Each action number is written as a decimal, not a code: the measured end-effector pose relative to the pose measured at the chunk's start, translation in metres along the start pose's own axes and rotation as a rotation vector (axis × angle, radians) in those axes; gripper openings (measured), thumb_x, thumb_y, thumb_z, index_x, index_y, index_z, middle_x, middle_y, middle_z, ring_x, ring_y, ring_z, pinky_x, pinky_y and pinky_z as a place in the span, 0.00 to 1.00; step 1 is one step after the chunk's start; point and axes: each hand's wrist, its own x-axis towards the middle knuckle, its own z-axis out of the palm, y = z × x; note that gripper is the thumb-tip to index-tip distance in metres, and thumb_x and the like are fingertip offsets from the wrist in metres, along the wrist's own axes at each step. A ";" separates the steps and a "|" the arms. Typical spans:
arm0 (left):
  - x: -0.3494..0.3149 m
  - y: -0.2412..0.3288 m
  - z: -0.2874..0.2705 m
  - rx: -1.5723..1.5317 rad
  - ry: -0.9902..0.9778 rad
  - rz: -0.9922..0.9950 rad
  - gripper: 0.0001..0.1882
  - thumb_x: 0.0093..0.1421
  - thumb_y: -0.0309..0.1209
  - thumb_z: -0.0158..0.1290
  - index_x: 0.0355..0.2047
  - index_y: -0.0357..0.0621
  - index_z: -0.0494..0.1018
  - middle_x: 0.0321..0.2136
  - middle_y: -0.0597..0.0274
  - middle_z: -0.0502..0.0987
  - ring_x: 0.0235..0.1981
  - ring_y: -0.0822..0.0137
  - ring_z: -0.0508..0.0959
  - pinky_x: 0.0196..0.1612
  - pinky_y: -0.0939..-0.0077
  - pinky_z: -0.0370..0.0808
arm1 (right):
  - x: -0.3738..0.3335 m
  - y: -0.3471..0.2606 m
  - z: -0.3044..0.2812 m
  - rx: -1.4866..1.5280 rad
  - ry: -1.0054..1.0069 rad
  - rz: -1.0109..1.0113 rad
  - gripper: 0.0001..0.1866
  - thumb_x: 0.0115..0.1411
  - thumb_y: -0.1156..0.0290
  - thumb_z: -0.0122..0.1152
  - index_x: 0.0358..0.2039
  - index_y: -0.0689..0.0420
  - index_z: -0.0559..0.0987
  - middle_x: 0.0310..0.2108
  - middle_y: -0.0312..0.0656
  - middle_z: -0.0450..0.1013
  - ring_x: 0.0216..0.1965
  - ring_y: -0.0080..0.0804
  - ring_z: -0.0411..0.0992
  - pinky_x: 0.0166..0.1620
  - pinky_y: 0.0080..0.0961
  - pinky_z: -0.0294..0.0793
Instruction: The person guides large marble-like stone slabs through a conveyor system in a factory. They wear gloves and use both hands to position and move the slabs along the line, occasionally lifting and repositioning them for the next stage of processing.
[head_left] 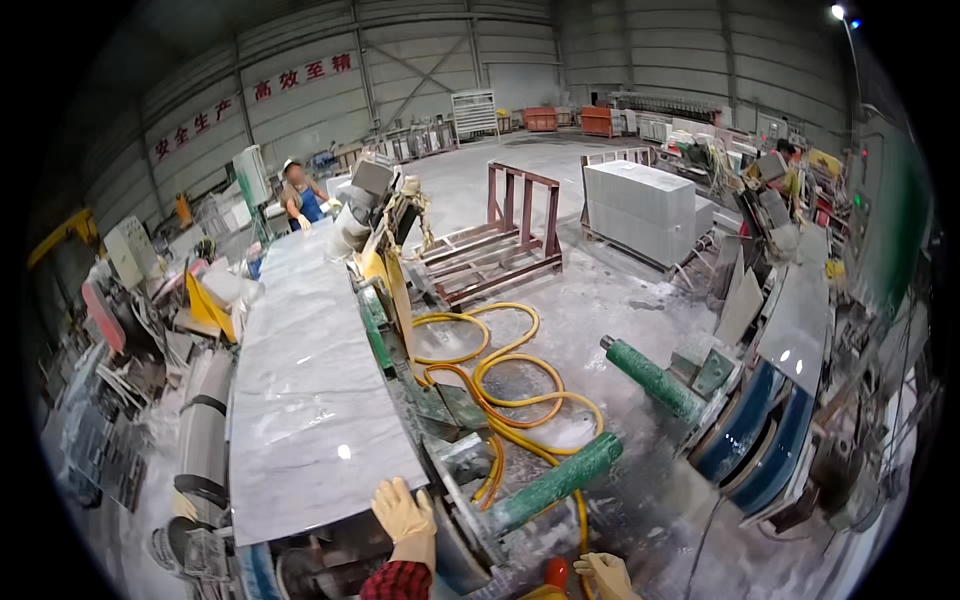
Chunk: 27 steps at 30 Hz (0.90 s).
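A long, wet, grey-white stone slab (310, 400) lies flat on a machine bed, stretching away on the left. My left hand (405, 515), in a cream rubber glove, rests on its near right corner with the fingers laid out. A red checked sleeve shows behind that wrist. Low at the bottom edge is my right hand (605, 575), gloved alike and partly cut off. Its fingers are loosely bent beside a yellow hose (583, 525), and I see nothing held in them. An orange-red piece (556, 572) of unclear kind sits just left of it.
Green rollers (560, 482) jut into the aisle on my right, where the yellow hose lies coiled. Beyond stand a brown metal rack (525, 215) and stacked grey slabs (640, 210). Another worker (302, 195) stands at the slab's far end. A second slab line (800, 310) runs along the right.
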 end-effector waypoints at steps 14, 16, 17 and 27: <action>-0.010 -0.092 -0.077 -0.193 -0.050 0.468 0.23 0.69 0.45 0.58 0.60 0.48 0.76 0.57 0.52 0.78 0.62 0.50 0.75 0.67 0.49 0.65 | 0.022 -0.006 0.075 0.156 -0.303 0.366 0.26 0.76 0.58 0.62 0.55 0.74 0.81 0.45 0.54 0.86 0.46 0.38 0.85 0.48 0.34 0.84; -0.006 -0.133 -0.095 -0.125 -0.016 0.407 0.23 0.68 0.44 0.59 0.59 0.48 0.76 0.55 0.51 0.78 0.60 0.48 0.75 0.67 0.45 0.65 | 0.031 -0.025 0.101 0.048 -0.265 0.280 0.23 0.76 0.60 0.61 0.51 0.72 0.84 0.43 0.51 0.87 0.43 0.33 0.84 0.47 0.31 0.82; -0.003 -0.172 -0.097 -0.114 -0.029 0.350 0.23 0.68 0.43 0.59 0.59 0.48 0.76 0.54 0.50 0.78 0.59 0.46 0.75 0.67 0.42 0.66 | 0.033 -0.062 0.118 -0.071 -0.285 0.204 0.21 0.75 0.60 0.61 0.47 0.70 0.86 0.42 0.48 0.87 0.42 0.30 0.84 0.47 0.29 0.80; 0.002 -0.406 -0.120 -0.021 0.176 0.130 0.25 0.68 0.43 0.58 0.60 0.44 0.74 0.60 0.47 0.75 0.62 0.44 0.73 0.69 0.43 0.64 | 0.068 -0.159 0.278 -0.497 -0.122 -0.250 0.22 0.70 0.61 0.62 0.58 0.61 0.84 0.53 0.56 0.83 0.55 0.55 0.80 0.61 0.43 0.77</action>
